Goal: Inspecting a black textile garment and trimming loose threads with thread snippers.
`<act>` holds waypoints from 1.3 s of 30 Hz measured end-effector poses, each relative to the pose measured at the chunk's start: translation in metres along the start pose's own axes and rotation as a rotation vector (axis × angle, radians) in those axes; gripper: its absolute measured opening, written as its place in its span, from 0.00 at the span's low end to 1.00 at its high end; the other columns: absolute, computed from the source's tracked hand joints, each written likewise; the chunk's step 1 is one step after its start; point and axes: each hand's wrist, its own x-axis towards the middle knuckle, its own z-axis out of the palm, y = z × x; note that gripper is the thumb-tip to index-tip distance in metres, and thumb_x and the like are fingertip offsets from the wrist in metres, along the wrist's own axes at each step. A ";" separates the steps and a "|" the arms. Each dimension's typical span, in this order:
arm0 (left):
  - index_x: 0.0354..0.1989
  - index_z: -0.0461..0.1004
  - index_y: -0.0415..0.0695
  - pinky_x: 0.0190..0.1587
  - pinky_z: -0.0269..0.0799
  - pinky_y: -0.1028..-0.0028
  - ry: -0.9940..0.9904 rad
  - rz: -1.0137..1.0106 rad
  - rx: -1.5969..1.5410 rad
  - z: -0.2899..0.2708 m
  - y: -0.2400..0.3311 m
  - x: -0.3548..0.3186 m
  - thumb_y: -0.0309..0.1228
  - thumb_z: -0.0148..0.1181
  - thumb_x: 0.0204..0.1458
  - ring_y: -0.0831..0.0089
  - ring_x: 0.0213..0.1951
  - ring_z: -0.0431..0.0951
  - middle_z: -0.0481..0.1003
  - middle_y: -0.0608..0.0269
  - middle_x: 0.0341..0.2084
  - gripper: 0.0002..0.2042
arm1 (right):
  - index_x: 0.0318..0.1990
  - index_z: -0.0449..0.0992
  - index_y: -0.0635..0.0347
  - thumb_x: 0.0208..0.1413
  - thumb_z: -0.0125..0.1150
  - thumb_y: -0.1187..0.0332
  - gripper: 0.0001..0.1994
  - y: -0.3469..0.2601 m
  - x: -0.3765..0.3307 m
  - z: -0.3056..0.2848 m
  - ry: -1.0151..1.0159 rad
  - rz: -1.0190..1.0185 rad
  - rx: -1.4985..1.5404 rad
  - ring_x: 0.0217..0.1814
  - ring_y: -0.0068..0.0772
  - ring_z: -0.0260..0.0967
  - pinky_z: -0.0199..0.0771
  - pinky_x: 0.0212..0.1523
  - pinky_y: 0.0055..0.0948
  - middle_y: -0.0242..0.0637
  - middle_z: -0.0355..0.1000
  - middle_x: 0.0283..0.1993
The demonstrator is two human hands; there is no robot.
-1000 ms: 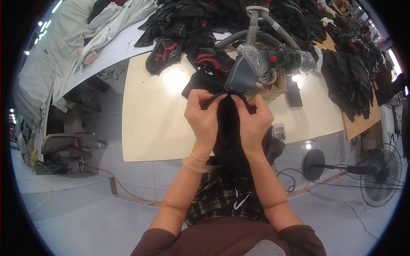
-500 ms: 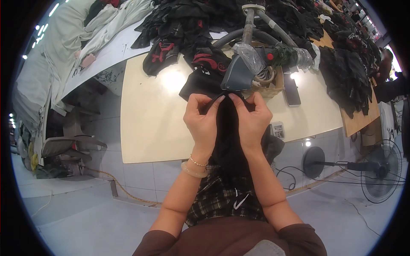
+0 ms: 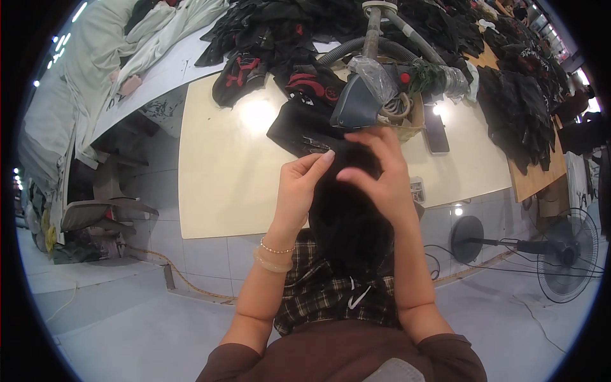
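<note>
A black garment [image 3: 350, 216] hangs from the table's edge down over my lap, its upper part lying on the tabletop below a grey-blue machine head [image 3: 358, 100]. My left hand [image 3: 298, 181] pinches the cloth between thumb and fingers at its left side. Over the right side of the garment, my right hand [image 3: 382, 169] is open, thumb and curved fingers apart with nothing between them. A small printed patch shows on the black cloth just above my left fingertips. Clear plastic wraps part of the machine head.
Black garments with red prints [image 3: 312, 86] lie piled at the back of the cream tabletop [image 3: 223, 178]. A phone [image 3: 436, 134] and a box with a tape roll [image 3: 407, 118] are right of the machine. A fan [image 3: 566, 251] stands at right, a chair [image 3: 105, 213] at left.
My right hand has let go of the cloth and spread its fingers. My left hand has dropped slightly and moved left, still pinching. The garment has spread wider between my arms.
</note>
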 end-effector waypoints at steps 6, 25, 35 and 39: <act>0.39 0.80 0.33 0.37 0.69 0.84 -0.082 0.085 0.200 0.005 0.001 -0.004 0.24 0.63 0.54 0.85 0.34 0.73 0.78 0.68 0.30 0.08 | 0.33 0.75 0.65 0.54 0.64 0.72 0.06 0.003 -0.005 -0.001 0.009 0.178 0.050 0.27 0.17 0.65 0.63 0.29 0.22 0.29 0.68 0.22; 0.32 0.77 0.35 0.37 0.70 0.82 0.057 0.334 0.349 0.006 0.006 0.012 0.17 0.64 0.48 0.83 0.31 0.74 0.77 0.67 0.27 0.04 | 0.34 0.78 0.68 0.61 0.58 0.64 0.13 0.023 -0.002 0.005 -0.035 0.316 0.383 0.31 0.18 0.64 0.64 0.36 0.19 0.29 0.69 0.25; 0.32 0.75 0.36 0.34 0.67 0.84 0.288 0.489 0.333 0.024 -0.001 0.015 0.19 0.64 0.50 0.87 0.29 0.71 0.75 0.71 0.26 0.04 | 0.31 0.78 0.69 0.52 0.68 0.70 0.09 0.007 -0.001 0.025 0.130 0.382 0.265 0.30 0.14 0.64 0.65 0.33 0.19 0.30 0.74 0.25; 0.34 0.75 0.35 0.36 0.70 0.83 0.351 0.529 0.248 0.028 -0.010 0.019 0.18 0.63 0.51 0.83 0.32 0.73 0.76 0.67 0.28 0.04 | 0.30 0.77 0.69 0.52 0.68 0.71 0.09 0.002 -0.001 0.033 0.215 0.403 0.295 0.29 0.13 0.61 0.62 0.31 0.18 0.28 0.73 0.25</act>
